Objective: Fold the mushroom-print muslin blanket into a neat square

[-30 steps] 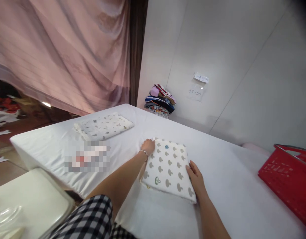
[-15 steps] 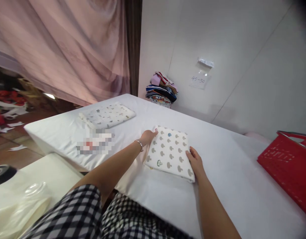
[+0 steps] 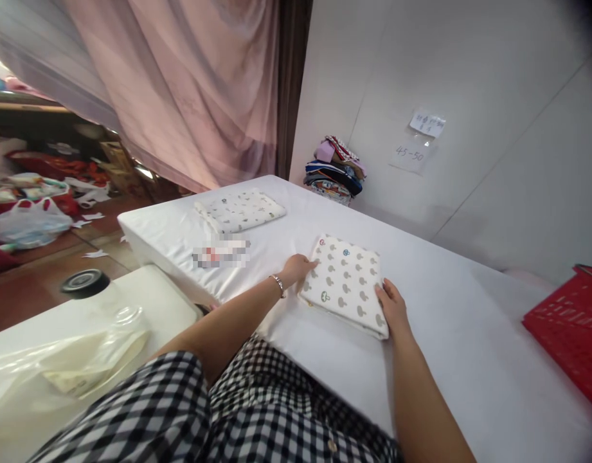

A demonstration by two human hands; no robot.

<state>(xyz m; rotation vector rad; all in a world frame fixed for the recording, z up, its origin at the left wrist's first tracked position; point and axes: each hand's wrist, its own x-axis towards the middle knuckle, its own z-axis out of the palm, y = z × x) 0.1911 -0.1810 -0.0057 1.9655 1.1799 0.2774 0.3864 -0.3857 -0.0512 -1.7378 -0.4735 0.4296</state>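
A folded white cloth [image 3: 346, 283] printed with grey mushrooms, a few of them coloured, lies in front of me on the white-covered table [image 3: 445, 360]. My left hand [image 3: 298, 269] grips its left edge, thumb on top and the other fingers hidden below. At the right edge, my right hand [image 3: 393, 305] holds the cloth with its thumb against the side and its fingers bent. Farther left lies a second folded white cloth [image 3: 247, 211] with a small scattered print. Just nearer than that one is a small blurred-out item [image 3: 222, 251] that I cannot make out.
A red plastic basket [image 3: 568, 328] stands at the right. Against the wall is a stack of folded fabrics [image 3: 334, 170]. To my left, a pale surface [image 3: 168, 299] bears a roll of black tape [image 3: 85, 283] and clear plastic bags [image 3: 107, 347]. A pink curtain [image 3: 204, 90] hangs behind.
My view has swung left, so everything sits farther right in the picture. Both hands stay at the edges of the mushroom-print cloth, which looks about the same.
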